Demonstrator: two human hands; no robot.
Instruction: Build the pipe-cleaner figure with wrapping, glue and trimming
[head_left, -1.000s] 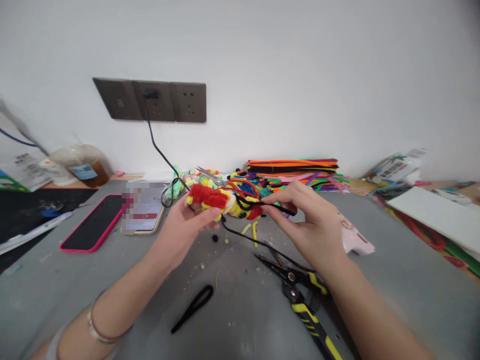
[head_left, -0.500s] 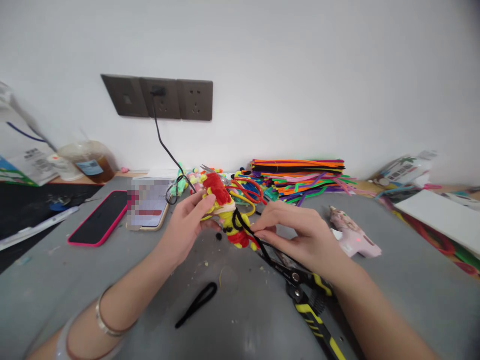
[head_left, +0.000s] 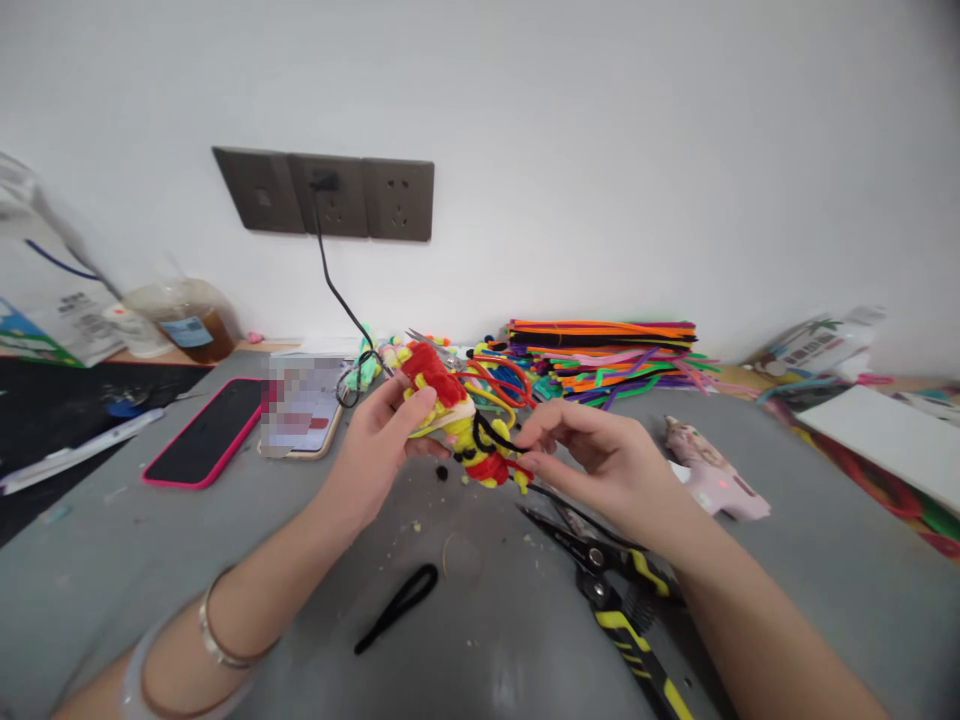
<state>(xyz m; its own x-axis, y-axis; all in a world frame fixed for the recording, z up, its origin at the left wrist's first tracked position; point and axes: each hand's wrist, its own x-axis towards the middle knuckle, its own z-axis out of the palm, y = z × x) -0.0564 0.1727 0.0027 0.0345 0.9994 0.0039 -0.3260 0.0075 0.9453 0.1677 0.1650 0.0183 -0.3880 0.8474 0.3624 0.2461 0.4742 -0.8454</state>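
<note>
My left hand (head_left: 382,430) is closed round a fuzzy red and yellow pipe-cleaner figure (head_left: 435,378), held tilted above the table. A black pipe cleaner (head_left: 495,436) loops about the figure's yellow part. Its free side is pinched between the thumb and fingers of my right hand (head_left: 592,455). Under the right hand, black and yellow pliers (head_left: 596,560) lie on the table with their jaws pointing to the figure. A bent black pipe cleaner (head_left: 397,608) rests on the table in front.
Bundles of coloured pipe cleaners (head_left: 607,355) lie along the wall. A pink glue gun (head_left: 716,470) sits at right, near a white sheet (head_left: 885,430). Two phones (head_left: 206,432) and a drink cup (head_left: 187,320) are at left. A black cord (head_left: 326,270) hangs from the wall socket.
The figure has tilted slightly, and the black pipe cleaner's held end has shifted up, away from the pliers. The whole view has moved a little.
</note>
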